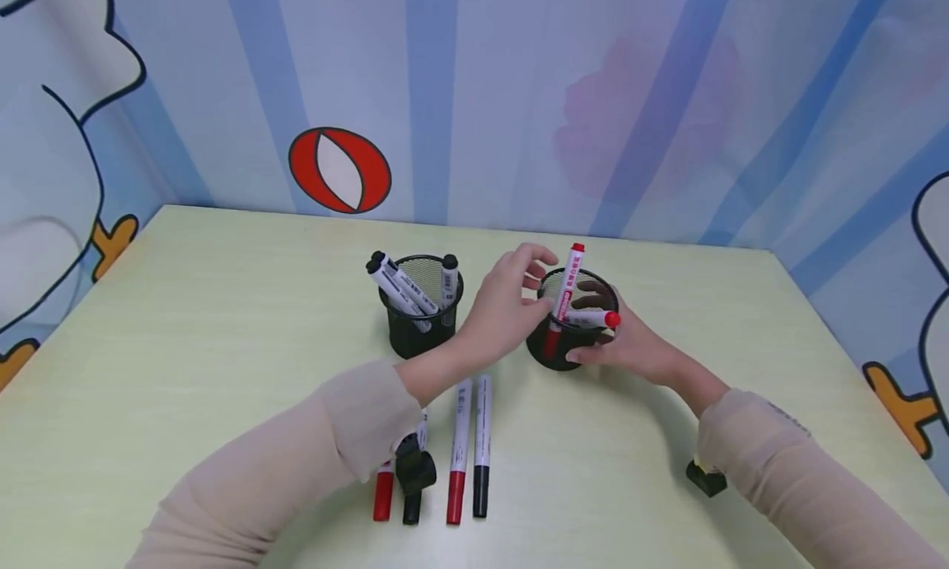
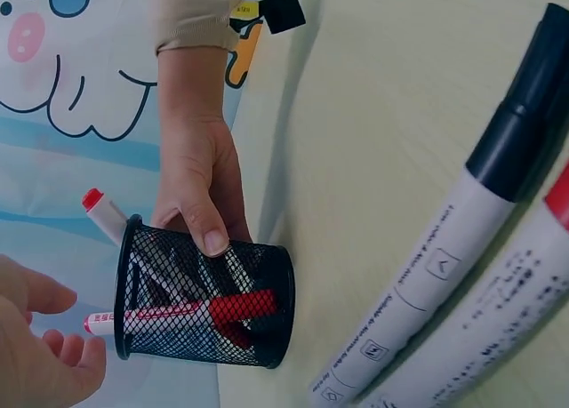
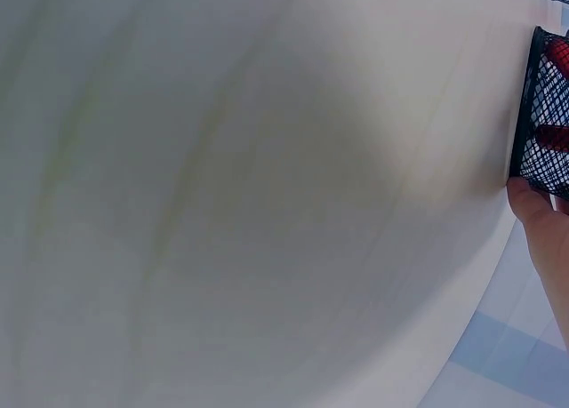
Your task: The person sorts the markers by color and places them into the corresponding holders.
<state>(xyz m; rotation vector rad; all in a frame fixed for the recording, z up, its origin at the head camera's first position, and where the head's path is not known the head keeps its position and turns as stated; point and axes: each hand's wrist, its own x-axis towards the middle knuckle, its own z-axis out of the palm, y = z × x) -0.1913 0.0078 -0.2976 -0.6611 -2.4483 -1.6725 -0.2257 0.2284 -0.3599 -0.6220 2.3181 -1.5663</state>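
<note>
My right hand [image 1: 630, 338] grips the right black mesh pen cup [image 1: 552, 351] from its right side, thumb low on the front. Inside this cup, one red-capped marker [image 1: 569, 281] stands nearly upright and another red-capped marker [image 1: 593, 317] leans over the rim toward the right. My left hand [image 1: 511, 297] hovers at the cup's left rim, fingers bent loosely and apart. In the left wrist view, the upright marker's red end [image 2: 92, 324] shows close to the left fingertips, with no grip on it. The right wrist view catches only part of the cup [image 3: 547, 115] and the right hand [image 3: 542, 230].
A second black mesh cup [image 1: 423, 334] with several black-capped markers stands to the left. On the table [image 1: 222, 322], a red marker [image 1: 455, 470] and a black marker [image 1: 482, 454] lie near the front, with two more partly hidden under the left sleeve. A patterned curtain [image 1: 482, 100] hangs behind.
</note>
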